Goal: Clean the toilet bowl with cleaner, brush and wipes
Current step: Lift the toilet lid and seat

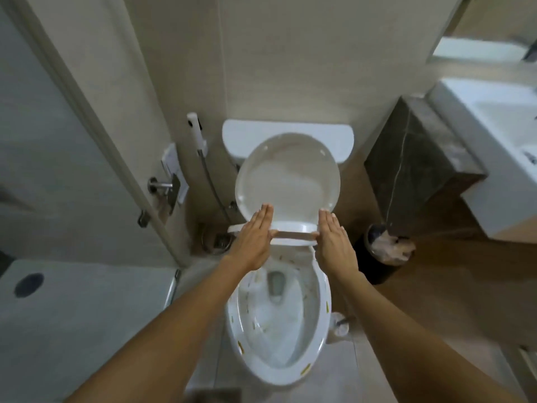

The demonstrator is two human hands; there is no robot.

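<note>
At the far left a pale shower tray point(72, 303) with a dark round drain point(29, 285) lies on the floor behind a glass door whose metal handle point(159, 186) points toward the toilet. Just right of it a white bidet sprayer point(196, 130) hangs on the wall, its hose dropping beside the cistern point(287, 132). The left hand point(252, 239) lies flat with fingers straight and together, thumb tucked under the left edge of the raised seat point(290, 232); its grip is a loose pinch on that edge rather than a closed fist. The lid point(287, 175) stands tilted up behind the seat, leaning toward the cistern. Below the hands, the toilet bowl point(276, 321) is uncovered, with yellow-brown specks scattered on its inner wall and along the rim. The right hand point(337, 245) mirrors the other, flat and extended, thumb at the right edge of the seat, grip likewise a light pinch. Beside the bowl's right flank a white brush holder point(338, 327) sits on the floor. Further right stand a black bin point(383, 254) lined with a crumpled bag, a dark stone ledge point(421, 158), and a white washbasin point(494, 146).
</note>
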